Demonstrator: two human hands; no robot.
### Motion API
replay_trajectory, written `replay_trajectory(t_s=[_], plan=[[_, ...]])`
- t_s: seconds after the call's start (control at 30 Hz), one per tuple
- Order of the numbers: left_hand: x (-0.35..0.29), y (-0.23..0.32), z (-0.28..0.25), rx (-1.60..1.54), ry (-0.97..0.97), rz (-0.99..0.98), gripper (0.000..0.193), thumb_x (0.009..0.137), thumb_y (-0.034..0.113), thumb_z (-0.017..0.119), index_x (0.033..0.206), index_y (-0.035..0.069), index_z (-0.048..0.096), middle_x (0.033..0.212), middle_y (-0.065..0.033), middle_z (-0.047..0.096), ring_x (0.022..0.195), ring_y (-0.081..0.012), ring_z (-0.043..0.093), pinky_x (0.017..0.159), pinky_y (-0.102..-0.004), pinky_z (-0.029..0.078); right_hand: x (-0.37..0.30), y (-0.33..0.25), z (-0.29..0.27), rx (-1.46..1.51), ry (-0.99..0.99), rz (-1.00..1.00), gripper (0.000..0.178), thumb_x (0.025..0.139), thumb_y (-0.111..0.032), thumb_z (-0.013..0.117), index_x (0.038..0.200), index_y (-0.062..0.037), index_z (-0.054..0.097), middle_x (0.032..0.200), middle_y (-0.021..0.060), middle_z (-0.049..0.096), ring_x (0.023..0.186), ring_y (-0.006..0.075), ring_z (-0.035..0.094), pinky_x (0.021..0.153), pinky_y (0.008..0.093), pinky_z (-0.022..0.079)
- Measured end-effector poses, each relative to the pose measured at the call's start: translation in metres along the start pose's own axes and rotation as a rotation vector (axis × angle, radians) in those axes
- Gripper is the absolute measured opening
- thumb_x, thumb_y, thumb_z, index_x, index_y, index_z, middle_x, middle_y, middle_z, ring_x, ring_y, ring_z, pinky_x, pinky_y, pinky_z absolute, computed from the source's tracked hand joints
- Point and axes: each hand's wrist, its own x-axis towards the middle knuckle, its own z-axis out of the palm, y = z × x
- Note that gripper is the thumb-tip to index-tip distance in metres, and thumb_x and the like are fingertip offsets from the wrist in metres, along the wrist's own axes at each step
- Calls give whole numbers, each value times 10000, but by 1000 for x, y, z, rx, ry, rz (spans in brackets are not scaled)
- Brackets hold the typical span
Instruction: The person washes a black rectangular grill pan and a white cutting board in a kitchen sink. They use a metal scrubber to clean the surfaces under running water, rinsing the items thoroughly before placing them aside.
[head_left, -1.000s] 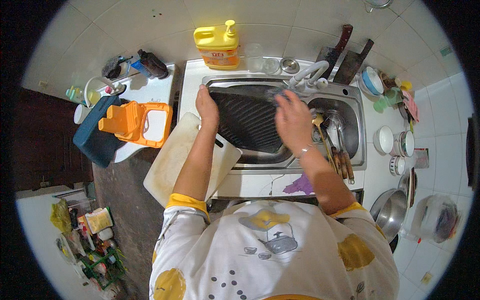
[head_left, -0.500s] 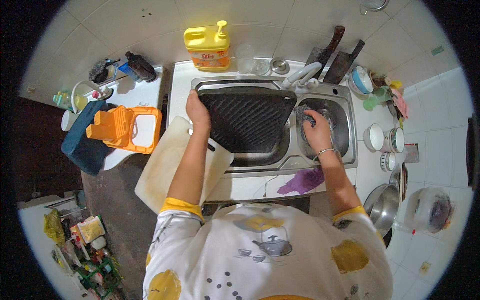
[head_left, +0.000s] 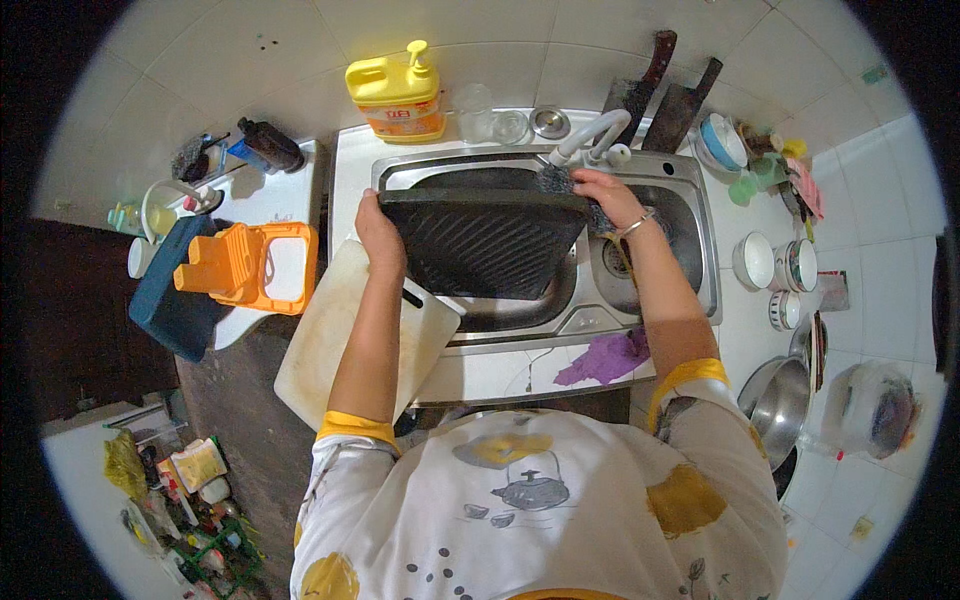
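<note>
Presently, note the white counter [head_left: 470, 375] along the tiled wall as the largest working surface. Set into it, find the two-bowl steel sink [head_left: 590, 320]. At the near left of the sink, locate the pale cutting board [head_left: 425, 325], lying slantwise beneath the left forearm. Over the left bowl, find the black ridged pan [head_left: 490, 245], tilted, with ridges facing the wearer. Cannot tell contact with the bowl floor.

Left of the cutting board, see the orange plastic holder [head_left: 230, 265]; behind the sink, the yellow pump jug [head_left: 397, 100]. Against the wall at right, see two upright cleavers [head_left: 630, 95], with the white faucet [head_left: 600, 125] in front. On the near counter edge, see the crumpled purple cloth [head_left: 605, 357].

At the pan's left end, observe the left hand [head_left: 380, 235], with fingers wrapped around the edge in a firm hold. At the far right corner, observe the right hand [head_left: 610, 195], with fingers pinched on the dark mesh scourer [head_left: 553, 180], just below the faucet mouth. Cannot tell the exact placing of each fingertip.
</note>
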Motion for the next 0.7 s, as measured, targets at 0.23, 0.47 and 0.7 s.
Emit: replay_trajectory(t_s=[0.23,0.47,0.7], plan=[[2,5,4,33,4,38,401,941,276,376,892,-69,575,861,-132,581,816,-220,502,807,-328,389,-70,-85,-23,-413,111,-133,284,806,-117,574,1065,-16,632,1117,109,616,1025,211,578,905,317,432],[1,5,11,-88,-181,12,394,957,284,360,981,-48,571,1003,-141,576,958,-217,497,901,-320,353,-29,-142,123,-983,133,-552,227,756,-127,607,974,-124,667,1005,117,627,891,300,592,766,400,487],[8,-4,-7,-457,-241,-206,356,964,325,400,972,32,602,943,-61,594,891,-148,526,852,-294,397,-24,-133,138,-995,148,-810,267,737,-143,634,997,-199,657,1071,96,592,909,286,577,766,385,477]])
